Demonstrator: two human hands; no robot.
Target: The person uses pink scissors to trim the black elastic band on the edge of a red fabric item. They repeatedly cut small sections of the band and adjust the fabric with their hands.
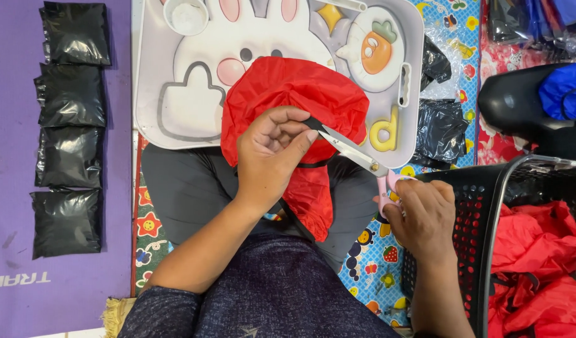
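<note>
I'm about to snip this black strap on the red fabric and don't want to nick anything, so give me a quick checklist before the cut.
1. Left hand pinches the black strap at the blade tips: ok.
2. Scissors held by the right hand at the pink handles: ok.
3. Blades open around the strap: cannot tell, they look nearly closed.
4. Left fingers away from the blades: not ok, they sit right beside the tips.
5. Red fabric clear of the blades: cannot tell, it bunches directly behind them.
</note>
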